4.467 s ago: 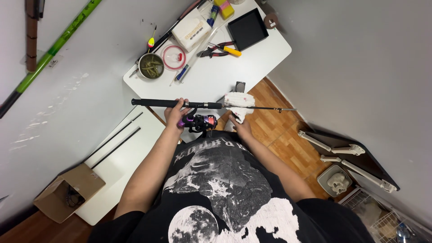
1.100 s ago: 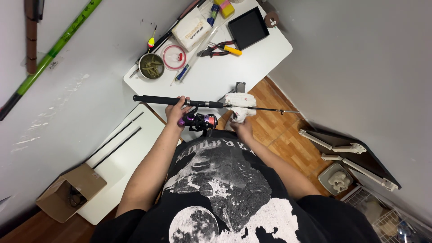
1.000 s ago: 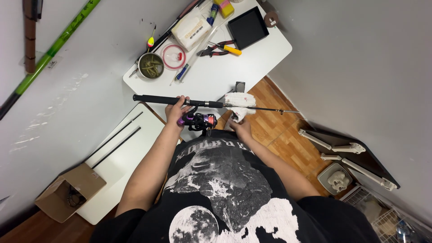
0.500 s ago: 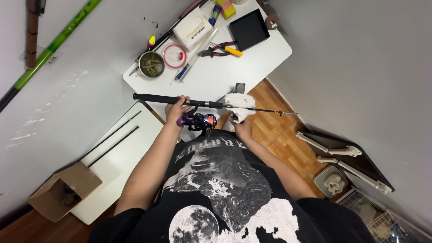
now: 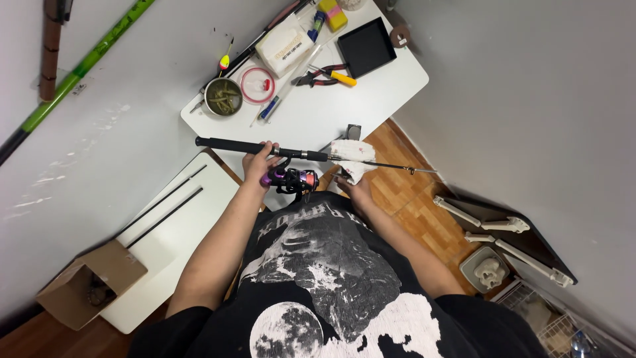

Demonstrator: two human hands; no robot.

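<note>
I hold a black fishing rod (image 5: 228, 144) level in front of my chest, above the near edge of a white table (image 5: 371, 106). My left hand (image 5: 260, 164) grips the rod at the reel seat, where a purple and black spinning reel (image 5: 291, 179) hangs below. My right hand (image 5: 354, 182) clasps a white cloth (image 5: 351, 156) wrapped around the thin part of the rod. The slim rod tip (image 5: 411, 170) sticks out to the right past the cloth.
On the table lie a tin of bait (image 5: 223, 97), a round clear lid (image 5: 257, 85), pliers (image 5: 322, 76), a black tray (image 5: 366, 46) and a white box (image 5: 285, 46). A lower white board (image 5: 165, 245) with two black rod sections and a cardboard box (image 5: 89, 284) sit left.
The rod, the cloth and both hands stay in almost the same place; the rod has shifted only slightly to the left over the frames.
</note>
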